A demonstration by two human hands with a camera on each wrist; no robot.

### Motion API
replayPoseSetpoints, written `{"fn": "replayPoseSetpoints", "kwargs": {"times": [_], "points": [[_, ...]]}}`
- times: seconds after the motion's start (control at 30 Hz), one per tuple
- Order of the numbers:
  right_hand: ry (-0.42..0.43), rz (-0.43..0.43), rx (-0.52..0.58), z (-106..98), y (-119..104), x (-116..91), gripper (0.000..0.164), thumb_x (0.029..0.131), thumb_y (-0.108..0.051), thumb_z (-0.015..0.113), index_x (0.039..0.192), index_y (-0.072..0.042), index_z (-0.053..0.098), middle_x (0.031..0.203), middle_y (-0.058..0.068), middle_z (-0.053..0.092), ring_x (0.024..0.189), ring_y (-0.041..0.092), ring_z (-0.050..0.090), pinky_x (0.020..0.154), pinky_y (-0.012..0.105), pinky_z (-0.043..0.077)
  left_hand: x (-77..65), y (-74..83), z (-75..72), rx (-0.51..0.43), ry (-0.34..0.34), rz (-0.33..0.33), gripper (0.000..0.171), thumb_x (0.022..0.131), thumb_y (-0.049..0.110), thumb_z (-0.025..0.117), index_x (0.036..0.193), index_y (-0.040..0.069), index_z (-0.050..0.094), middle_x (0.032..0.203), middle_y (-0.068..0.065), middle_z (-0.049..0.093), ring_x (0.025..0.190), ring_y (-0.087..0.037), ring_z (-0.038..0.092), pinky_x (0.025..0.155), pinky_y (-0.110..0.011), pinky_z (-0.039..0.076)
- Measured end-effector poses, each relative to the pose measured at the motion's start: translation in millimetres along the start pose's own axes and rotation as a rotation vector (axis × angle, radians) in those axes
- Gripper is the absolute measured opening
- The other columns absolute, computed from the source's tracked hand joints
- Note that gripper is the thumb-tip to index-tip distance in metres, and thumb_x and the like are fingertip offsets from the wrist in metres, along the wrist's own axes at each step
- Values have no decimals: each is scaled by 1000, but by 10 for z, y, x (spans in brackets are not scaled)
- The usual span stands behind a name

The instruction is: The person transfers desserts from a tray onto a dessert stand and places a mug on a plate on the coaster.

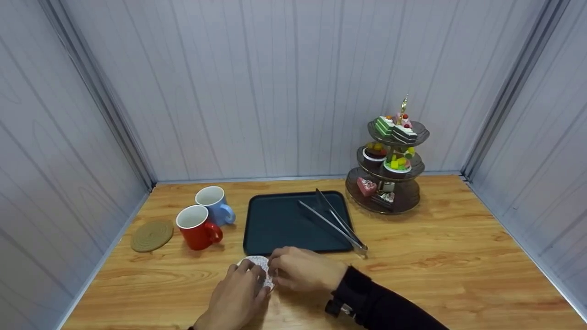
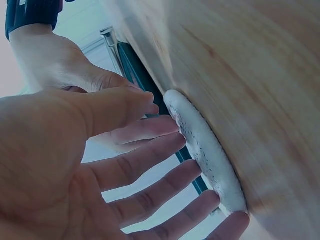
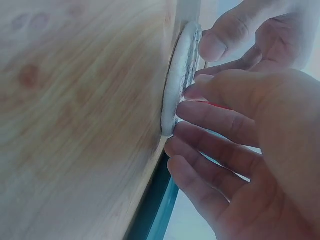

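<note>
A round white coaster (image 1: 262, 261) with a speckled top lies flat on the table, in front of the tray. My left hand (image 1: 238, 291) reaches over its left side. In the left wrist view the fingers of that hand are spread and nearly straight, their tips along the coaster's (image 2: 216, 160) top and rim. From the right comes my right hand (image 1: 302, 270), its fingertips at the rim of the coaster (image 3: 174, 95) in the right wrist view, the fingers loosely bent. Neither hand curls round the coaster, and both partly cover it in the head view.
Just beyond the hands lies a dark tray (image 1: 277, 224), with metal tongs (image 1: 337, 224) across its right side. At left stand a red mug (image 1: 197, 231), a blue mug (image 1: 215, 208) and a tan woven coaster (image 1: 152, 236). A three-tier stand (image 1: 408, 197) holds several cakes at back right.
</note>
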State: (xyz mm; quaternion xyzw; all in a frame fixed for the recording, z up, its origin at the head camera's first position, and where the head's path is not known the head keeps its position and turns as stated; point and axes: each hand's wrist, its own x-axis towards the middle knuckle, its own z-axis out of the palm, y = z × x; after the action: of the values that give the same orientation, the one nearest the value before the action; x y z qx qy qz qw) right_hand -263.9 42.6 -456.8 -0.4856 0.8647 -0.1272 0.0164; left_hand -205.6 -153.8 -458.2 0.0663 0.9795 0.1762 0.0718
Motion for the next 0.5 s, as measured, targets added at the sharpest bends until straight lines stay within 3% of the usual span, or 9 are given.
{"fn": "replayPoseSetpoints", "kwargs": {"times": [0.23, 0.5], "points": [[15, 13, 1, -19, -10, -20, 12, 98, -20, 75, 109, -15, 79, 114, -2, 73, 99, 7, 68, 87, 17, 56, 4, -19, -11, -23, -12, 3, 27, 90, 26, 84, 114, 16, 78, 126, -12, 68, 108, -27, 60, 96, -53, 59], [36, 2, -30, -30, -1, -44, 4, 96, -20, 77, 99, -18, 79, 103, -6, 70, 91, 4, 65, 79, 14, 53, -18, 0, 11, -52, -10, 75, 26, 89, 16, 84, 114, 11, 77, 121, -12, 67, 104, -27, 59, 91, -53, 60]]}}
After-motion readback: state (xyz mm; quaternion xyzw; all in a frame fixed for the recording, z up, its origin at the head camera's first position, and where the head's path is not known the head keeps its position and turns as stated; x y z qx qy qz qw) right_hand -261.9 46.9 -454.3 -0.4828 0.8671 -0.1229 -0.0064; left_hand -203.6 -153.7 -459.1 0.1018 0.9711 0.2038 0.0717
